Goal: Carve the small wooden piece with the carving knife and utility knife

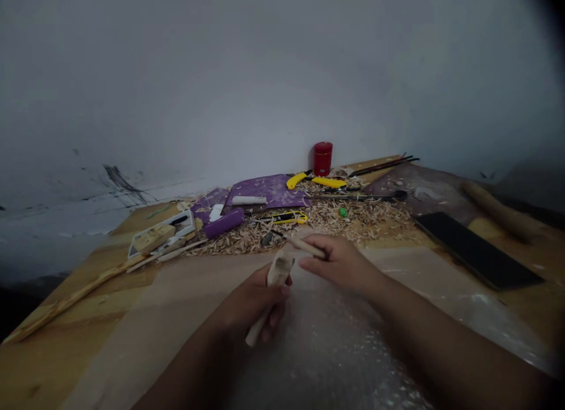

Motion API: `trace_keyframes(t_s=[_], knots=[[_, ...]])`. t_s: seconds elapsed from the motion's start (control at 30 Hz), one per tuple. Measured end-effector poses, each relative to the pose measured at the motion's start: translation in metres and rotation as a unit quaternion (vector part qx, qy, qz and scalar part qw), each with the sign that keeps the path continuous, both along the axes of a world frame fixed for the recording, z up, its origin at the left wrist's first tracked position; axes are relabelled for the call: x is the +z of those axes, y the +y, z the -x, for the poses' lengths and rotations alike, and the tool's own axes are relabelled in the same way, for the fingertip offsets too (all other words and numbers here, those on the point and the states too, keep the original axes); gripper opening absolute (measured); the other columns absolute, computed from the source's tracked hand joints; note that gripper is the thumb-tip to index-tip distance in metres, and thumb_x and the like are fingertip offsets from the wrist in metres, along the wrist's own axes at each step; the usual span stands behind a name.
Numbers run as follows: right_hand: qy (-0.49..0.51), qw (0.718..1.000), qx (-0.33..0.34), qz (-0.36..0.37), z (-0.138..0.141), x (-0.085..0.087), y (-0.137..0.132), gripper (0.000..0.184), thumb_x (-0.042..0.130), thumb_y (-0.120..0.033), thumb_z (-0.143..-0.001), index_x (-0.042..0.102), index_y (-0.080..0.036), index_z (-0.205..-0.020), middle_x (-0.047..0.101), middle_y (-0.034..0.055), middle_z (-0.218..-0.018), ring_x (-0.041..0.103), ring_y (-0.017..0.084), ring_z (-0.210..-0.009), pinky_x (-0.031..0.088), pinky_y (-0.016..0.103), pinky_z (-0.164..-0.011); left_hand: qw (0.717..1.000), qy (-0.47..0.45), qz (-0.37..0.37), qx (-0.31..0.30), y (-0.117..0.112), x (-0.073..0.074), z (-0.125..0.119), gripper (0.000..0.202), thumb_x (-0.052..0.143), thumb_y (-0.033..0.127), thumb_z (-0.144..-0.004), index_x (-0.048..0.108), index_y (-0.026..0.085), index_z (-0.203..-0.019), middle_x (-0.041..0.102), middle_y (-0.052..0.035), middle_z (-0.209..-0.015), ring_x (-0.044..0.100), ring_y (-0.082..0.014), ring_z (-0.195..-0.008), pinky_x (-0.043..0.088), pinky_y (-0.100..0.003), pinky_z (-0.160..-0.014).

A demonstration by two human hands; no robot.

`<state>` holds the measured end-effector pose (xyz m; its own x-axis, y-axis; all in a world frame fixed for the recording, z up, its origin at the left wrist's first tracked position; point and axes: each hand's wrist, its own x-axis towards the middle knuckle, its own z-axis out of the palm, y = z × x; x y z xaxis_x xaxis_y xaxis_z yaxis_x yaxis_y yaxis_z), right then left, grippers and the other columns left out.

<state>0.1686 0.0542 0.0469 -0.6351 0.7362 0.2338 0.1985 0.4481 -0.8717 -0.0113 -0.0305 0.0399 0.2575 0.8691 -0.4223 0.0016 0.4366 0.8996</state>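
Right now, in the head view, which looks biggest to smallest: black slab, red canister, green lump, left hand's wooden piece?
Largest first:
Black slab
Wooden piece, partly hidden by left hand, nearer than canister
Red canister
Green lump

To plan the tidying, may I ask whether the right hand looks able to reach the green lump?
Probably yes: the green lump lies beyond the right hand, among shavings, with nothing tall between, though the tool that hand grips might need setting down first.

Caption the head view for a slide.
Left grip on a pale wooden piece, right grip on a slim handle, wood shavings beyond.
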Motion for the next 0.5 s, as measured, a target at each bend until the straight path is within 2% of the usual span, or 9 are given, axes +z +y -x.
trace_keyframes(t_s=[0.07,0.13,0.23,0.3,0.4,0.47,0.5], knots=[[0.026,0.994,0.064,0.079,0.009,-0.007,-0.005,0.015,0.058,-0.027,-0.075,0.059,-0.018,-0.087,0.056,-0.0036,-0.067,0.05,0.011,-0.059,0.036,0.02,-0.053,0.999,0.005,0.01,-0.034,-0.003,0.001,-0.003,0.021,0.051,0.029,-0.077,0.043,0.02,-0.094,0.05,0.0071,-0.041,0.041,-0.0078,-0.026,0.033,-0.015,-0.027],[0.042,0.987,0.091,0.126,0.013,-0.01,-0.007,0.011,0.059,-0.025,-0.074,0.057,-0.018,-0.082,0.055,-0.0046,-0.062,0.05,0.01,-0.057,0.036,0.02,-0.053,0.998,0.005,0.014,-0.063,-0.004,0.002,-0.004,0.028,0.051,0.03,-0.078,0.041,0.022,-0.103,0.053,0.0062,-0.045,0.044,-0.0082,-0.028,0.034,-0.014,-0.029],[0.05,0.988,0.063,0.134,0.011,-0.011,-0.005,0.009,0.061,-0.022,-0.071,0.054,-0.017,-0.073,0.049,-0.006,-0.06,0.045,0.008,-0.054,0.033,0.019,-0.05,0.997,-0.024,-0.007,-0.08,-0.003,0.005,0.001,0.039,0.051,0.033,-0.079,0.036,0.023,-0.114,0.06,0.0014,-0.055,0.048,-0.0087,-0.032,0.034,-0.014,-0.031],[0.059,0.988,0.037,0.141,0.009,-0.012,-0.001,0.01,0.06,-0.024,-0.071,0.052,-0.017,-0.071,0.045,-0.0065,-0.06,0.04,0.007,-0.05,0.03,0.018,-0.046,0.994,-0.076,-0.053,-0.054,-0.001,0.008,0.008,0.041,0.047,0.04,-0.08,0.036,0.022,-0.116,0.065,-0.0048,-0.066,0.05,-0.0089,-0.035,0.037,-0.017,-0.035],[0.079,0.983,0.002,0.166,0.01,-0.019,0.004,0.014,0.053,-0.031,-0.077,0.049,-0.018,-0.076,0.04,-0.0079,-0.054,0.034,0.006,-0.042,0.027,0.018,-0.039,0.978,-0.161,-0.136,0.003,0.0,0.012,0.016,0.055,0.041,0.058,-0.076,0.04,0.021,-0.116,0.066,-0.0128,-0.085,0.056,-0.0129,-0.046,0.046,-0.028,-0.05],[0.094,0.979,-0.012,0.182,0.013,-0.027,0.006,0.016,0.049,-0.034,-0.08,0.047,-0.018,-0.081,0.038,-0.0087,-0.051,0.033,0.007,-0.04,0.027,0.018,-0.038,0.968,-0.159,-0.192,0.024,0.0,0.012,0.016,0.062,0.048,0.064,-0.067,0.045,0.024,-0.114,0.064,-0.0118,-0.091,0.06,-0.0178,-0.059,0.048,-0.034,-0.06],[0.101,0.977,-0.015,0.189,0.016,-0.031,0.006,0.017,0.048,-0.035,-0.08,0.047,-0.019,-0.085,0.039,-0.0087,-0.051,0.034,0.007,-0.04,0.028,0.018,-0.038,0.966,-0.122,-0.225,0.031,0.0,0.011,0.014,0.059,0.056,0.06,-0.065,0.048,0.025,-0.112,0.064,-0.0091,-0.089,0.059,-0.0182,-0.062,0.047,-0.034,-0.062]])
